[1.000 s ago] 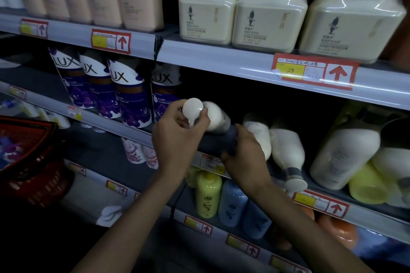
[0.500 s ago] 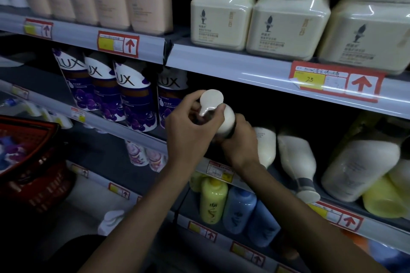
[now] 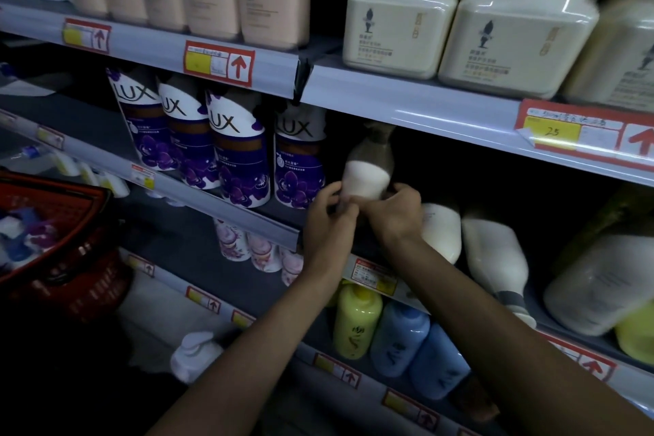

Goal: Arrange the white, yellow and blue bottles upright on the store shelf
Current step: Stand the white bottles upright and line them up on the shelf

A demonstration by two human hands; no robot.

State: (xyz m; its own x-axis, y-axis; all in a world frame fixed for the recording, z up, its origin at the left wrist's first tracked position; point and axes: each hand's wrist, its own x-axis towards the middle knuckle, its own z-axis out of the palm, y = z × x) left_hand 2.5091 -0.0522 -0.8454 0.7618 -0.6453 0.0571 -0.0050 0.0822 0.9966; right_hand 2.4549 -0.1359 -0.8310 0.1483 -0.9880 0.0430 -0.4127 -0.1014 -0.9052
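Fingers (image 3: 403, 190) of the right hand (image 3: 393, 214) and of the left hand (image 3: 327, 223) curl round the foot of a white bottle (image 3: 366, 180), one hand on each side. Both grip it low, and its body rises clear above them. The white bottle is near the front edge of the middle shelf (image 3: 198, 193), just right of the last of the LUX bottles (image 3: 299, 159). It is nearly upright, its dark top leaning a little to the right under the shelf above. Whether its base sits flat cannot be told, since the hands cover it.

The step in hand looks like the setting-down of this one bottle, steadied at the left end of its row. The next move, as I judge it, calls for squaring the base and then easing the grip without knocking the bottle against the LUX bottles.

More work lies to the right. Just beside the right hand the nearer fallen bottle (image 3: 440, 234) lies on its side, close to the wrist. The farther fallen bottle (image 3: 495, 258) lies next to it with its cap toward the front edge. Toward the right end of the shelf a large pale bottle (image 3: 594, 287) and a yellow bottle (image 3: 637, 340) are tipped over too. On the shelf below, a lower yellow bottle (image 3: 357, 322) stands beside blue bottles (image 3: 400, 336) that seem to lean right.
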